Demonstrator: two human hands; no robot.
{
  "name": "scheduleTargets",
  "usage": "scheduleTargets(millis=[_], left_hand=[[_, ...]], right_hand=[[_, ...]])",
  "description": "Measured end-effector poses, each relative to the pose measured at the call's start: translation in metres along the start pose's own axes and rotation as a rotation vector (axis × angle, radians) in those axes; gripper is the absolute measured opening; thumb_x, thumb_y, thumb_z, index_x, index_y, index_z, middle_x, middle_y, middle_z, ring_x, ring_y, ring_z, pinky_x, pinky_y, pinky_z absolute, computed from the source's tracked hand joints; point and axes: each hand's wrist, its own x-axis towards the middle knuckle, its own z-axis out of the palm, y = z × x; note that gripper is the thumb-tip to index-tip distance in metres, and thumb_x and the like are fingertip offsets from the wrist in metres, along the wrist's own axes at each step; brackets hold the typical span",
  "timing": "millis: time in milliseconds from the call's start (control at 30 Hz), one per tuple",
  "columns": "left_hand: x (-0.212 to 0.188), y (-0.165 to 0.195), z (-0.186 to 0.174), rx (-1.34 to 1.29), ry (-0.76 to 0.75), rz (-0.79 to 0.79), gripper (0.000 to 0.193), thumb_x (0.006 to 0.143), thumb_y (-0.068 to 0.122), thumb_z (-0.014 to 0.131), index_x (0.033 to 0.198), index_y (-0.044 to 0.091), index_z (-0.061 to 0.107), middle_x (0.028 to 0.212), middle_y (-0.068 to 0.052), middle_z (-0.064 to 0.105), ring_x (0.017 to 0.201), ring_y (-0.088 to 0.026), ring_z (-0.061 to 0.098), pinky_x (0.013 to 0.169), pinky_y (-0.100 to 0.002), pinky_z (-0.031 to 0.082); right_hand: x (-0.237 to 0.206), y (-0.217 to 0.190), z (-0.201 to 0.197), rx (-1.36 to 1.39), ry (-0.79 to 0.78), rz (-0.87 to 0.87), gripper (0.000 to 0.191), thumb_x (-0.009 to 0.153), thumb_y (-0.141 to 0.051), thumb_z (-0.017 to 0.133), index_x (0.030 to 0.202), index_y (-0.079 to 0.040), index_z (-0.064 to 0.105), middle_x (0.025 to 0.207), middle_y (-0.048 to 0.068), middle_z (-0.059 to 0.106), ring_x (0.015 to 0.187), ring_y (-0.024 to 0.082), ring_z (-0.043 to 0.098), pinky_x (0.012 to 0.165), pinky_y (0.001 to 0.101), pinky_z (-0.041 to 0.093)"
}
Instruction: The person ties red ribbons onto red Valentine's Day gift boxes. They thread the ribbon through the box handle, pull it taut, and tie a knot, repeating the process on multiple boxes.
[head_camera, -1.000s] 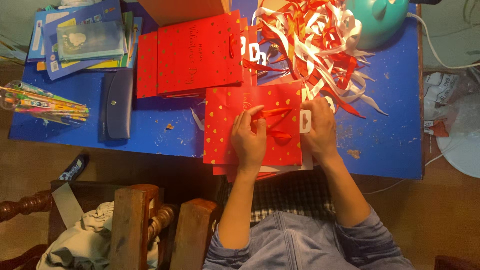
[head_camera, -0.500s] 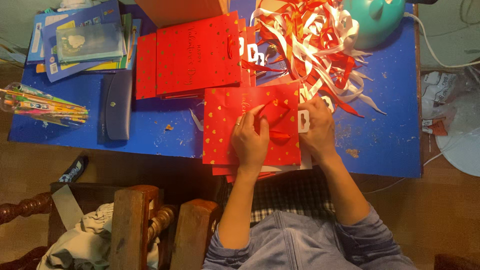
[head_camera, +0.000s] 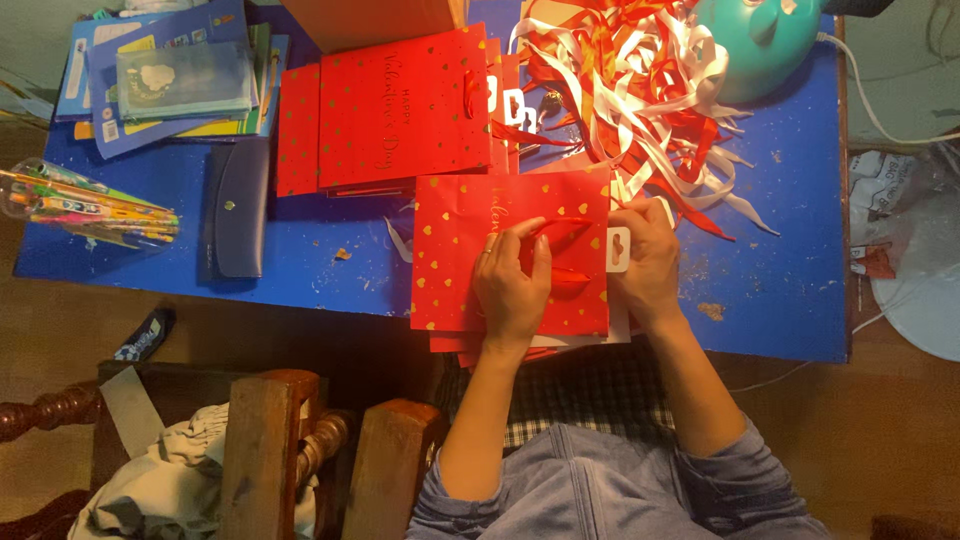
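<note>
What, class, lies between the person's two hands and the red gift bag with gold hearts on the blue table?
Nothing visible. The left hand rests flat on the red gift bag, fingers on its red ribbon handle. The right hand grips the bag's right edge by the white tag.

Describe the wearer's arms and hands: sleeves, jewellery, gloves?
Both hands are bare, no gloves. The left hand has a thin ring on one finger; the right hand shows no jewellery that I can make out. Forearms are uncovered, with blue denim-like sleeves pushed up to about the elbows. No watch or wristband visible.
</note>
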Motion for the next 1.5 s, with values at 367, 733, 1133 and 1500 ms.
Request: scheduleTargets(millis=[367, 733, 1133, 1500], left_hand=[[-0.003, 0.004, -0.002, -0.059, -0.037, -0.051, 0.026, 0.089, 0.007, 0.068, 0.115, 0.009, 0.067, 0.102, -0.008, 0.068, 0.091, -0.028, 0.065, 0.085, -0.04, 0.052], [-0.018, 0.01, -0.002, 0.081, -0.066, -0.044, 0.029, 0.09, 0.011, 0.069, 0.118, 0.01, 0.066, 0.104, -0.009, 0.066, 0.103, -0.03, 0.065, 0.093, -0.042, 0.051], [-0.013, 0.013, 0.001, 0.163, -0.054, 0.005, 0.022, 0.095, 0.022, 0.071, 0.113, 0.011, 0.067, 0.1, -0.006, 0.069, 0.096, -0.026, 0.066, 0.084, -0.039, 0.051], [-0.012, 0.014, -0.004, 0.096, -0.11, 0.061, 0.031, 0.095, 0.031, 0.073, 0.118, 0.011, 0.066, 0.098, -0.005, 0.069, 0.091, -0.024, 0.065, 0.083, -0.039, 0.048]], right_hand=[[-0.003, 0.004, -0.002, 0.051, 0.022, 0.019, 0.028, 0.088, -0.007, 0.07, 0.115, 0.0, 0.069, 0.109, 0.009, 0.056, 0.101, 0.019, 0.061, 0.087, 0.0296, 0.05], [-0.006, 0.014, 0.001, 0.174, 0.14, 0.118, 0.01, 0.101, -0.011, 0.07, 0.108, -0.005, 0.068, 0.113, 0.007, 0.056, 0.104, 0.019, 0.061, 0.09, 0.0302, 0.053], [-0.005, 0.001, -0.002, -0.01, 0.053, 0.03, 0.024, 0.088, -0.012, 0.076, 0.11, -0.003, 0.07, 0.109, 0.01, 0.057, 0.103, 0.023, 0.062, 0.087, 0.0337, 0.051], [-0.005, 0.004, 0.0, 0.073, 0.092, -0.009, 0.013, 0.098, -0.006, 0.069, 0.11, -0.002, 0.067, 0.114, 0.01, 0.052, 0.104, 0.018, 0.059, 0.088, 0.0302, 0.052]])
